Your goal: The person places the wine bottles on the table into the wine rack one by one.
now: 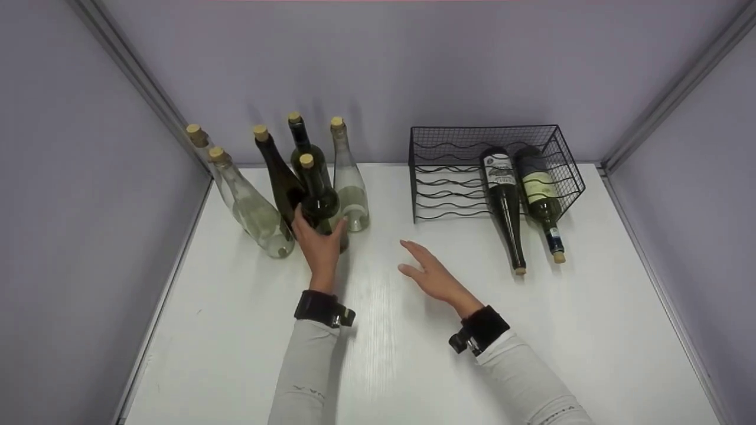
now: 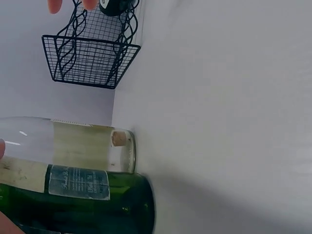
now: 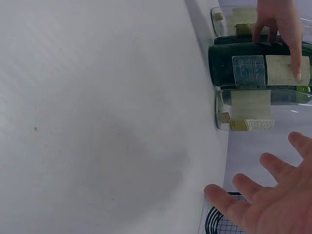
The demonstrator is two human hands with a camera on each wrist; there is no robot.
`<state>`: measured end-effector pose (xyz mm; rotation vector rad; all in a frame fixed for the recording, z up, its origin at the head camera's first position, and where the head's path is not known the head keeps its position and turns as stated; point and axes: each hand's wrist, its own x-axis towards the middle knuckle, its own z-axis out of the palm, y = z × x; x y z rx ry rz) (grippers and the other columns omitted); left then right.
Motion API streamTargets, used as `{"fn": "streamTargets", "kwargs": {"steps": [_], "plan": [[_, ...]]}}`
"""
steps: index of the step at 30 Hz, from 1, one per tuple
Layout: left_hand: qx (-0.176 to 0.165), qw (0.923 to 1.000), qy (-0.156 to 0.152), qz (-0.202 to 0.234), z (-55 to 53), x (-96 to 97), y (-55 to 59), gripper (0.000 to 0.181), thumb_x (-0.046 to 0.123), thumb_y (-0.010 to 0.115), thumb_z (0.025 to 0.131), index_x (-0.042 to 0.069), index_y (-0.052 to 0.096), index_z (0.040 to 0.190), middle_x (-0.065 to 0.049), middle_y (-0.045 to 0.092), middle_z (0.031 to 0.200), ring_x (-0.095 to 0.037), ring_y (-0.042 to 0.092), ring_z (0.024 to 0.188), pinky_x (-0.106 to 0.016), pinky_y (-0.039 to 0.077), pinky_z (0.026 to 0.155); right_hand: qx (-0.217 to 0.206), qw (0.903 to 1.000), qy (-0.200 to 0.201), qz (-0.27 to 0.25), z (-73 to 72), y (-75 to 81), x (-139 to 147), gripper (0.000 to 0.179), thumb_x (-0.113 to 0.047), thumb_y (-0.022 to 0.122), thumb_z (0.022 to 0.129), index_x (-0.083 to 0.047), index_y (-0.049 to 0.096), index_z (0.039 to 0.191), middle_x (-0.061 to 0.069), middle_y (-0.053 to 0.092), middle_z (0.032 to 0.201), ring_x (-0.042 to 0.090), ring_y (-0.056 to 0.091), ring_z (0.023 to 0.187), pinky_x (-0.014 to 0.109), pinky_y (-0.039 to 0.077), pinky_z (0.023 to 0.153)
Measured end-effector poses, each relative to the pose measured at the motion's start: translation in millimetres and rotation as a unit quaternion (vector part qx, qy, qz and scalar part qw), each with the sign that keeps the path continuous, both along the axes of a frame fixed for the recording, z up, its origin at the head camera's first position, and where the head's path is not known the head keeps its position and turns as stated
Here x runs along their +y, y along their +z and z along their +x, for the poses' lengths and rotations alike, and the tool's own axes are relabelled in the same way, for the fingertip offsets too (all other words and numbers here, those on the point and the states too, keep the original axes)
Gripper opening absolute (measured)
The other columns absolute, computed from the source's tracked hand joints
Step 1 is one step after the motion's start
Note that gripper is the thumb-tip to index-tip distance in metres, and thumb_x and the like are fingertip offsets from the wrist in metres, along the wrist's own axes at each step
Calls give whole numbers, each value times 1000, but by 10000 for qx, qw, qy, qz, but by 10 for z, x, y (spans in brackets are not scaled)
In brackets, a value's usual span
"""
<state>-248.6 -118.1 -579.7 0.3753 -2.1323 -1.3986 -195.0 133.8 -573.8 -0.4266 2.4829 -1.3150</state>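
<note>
left hand (image 1: 319, 248) grasping a green bottle (image 1: 321, 202), fingers and thumb round its body. bottle upright, front of a group standing near the bench's far left corner; can't tell if its base is off the bench (image 1: 387, 366). right hand (image 1: 438, 281) released, holding nothing, fingers apart, over the bench between group and rack.

just beside the grasped one, on the right: a clear bottle (image 1: 352, 203). behind it: a dark green bottle (image 1: 302, 139). to its left: a brown bottle (image 1: 282, 177), then two more clear ones, front (image 1: 253, 211) and rear (image 1: 220, 180), nearest the bench's left edge.

progress, judged from layout: partway. two bottles racked, six outside, counting the grasped one.

containers: black wire rack (image 1: 484, 126) at the bench's far edge, toward the far right corner. holds a black bottle (image 1: 502, 198) and a pale-labelled bottle (image 1: 538, 186), both lying at its right end, necks out past its front toward the near edge. all eight corked. can't tell if any hold liquid.
</note>
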Motion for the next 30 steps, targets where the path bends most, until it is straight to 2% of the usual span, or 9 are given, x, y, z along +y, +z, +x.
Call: {"fn": "streamTargets", "kwargs": {"steps": [6,10,17,21,24,30], "plan": [[-10,9999,127,-70,-17,2,18,95,35,86,76,4,32,148,-15,39,139,-29,38,133,-41,33,109,-51,10000,-23,44,6,-7,6,60,-37,49,103,-19,28,156,8,23,160,27,17,147,50,16,116],[87,9999,35,-96,-14,-2,27,95,30,87,75,1,33,147,-17,39,137,-31,38,131,-44,33,108,-158,9998,-115,70,1,-22,22,59,-39,48,103,-22,29,156,6,23,161,24,18,147,49,17,116],[144,9996,-179,-168,-2,3,42,94,21,88,71,4,35,147,-19,38,131,-32,41,122,-48,36,103,-272,9995,-84,-136,5,24,29,61,-48,42,103,-21,28,156,5,23,161,25,16,147,49,15,116],[201,9992,-350,-78,5,5,51,94,16,88,70,2,35,146,-19,38,134,-32,41,125,-48,34,105,-358,9990,-88,-261,6,49,38,63,-52,39,102,-22,27,156,4,22,161,24,16,148,48,14,117],[195,9988,-451,-34,6,3,65,93,16,86,70,2,34,146,-17,43,138,-30,42,127,-46,33,107,-414,9984,-75,-385,9,59,47,63,-53,37,102,-22,27,157,4,22,161,23,15,148,48,14,117],[161,9986,-495,-23,7,1,79,90,17,85,70,6,35,143,-15,53,134,-27,51,123,-45,38,103,-519,9970,-61,-575,13,74,70,63,-55,34,103,-23,27,157,2,22,161,23,15,148,48,13,117]]}}
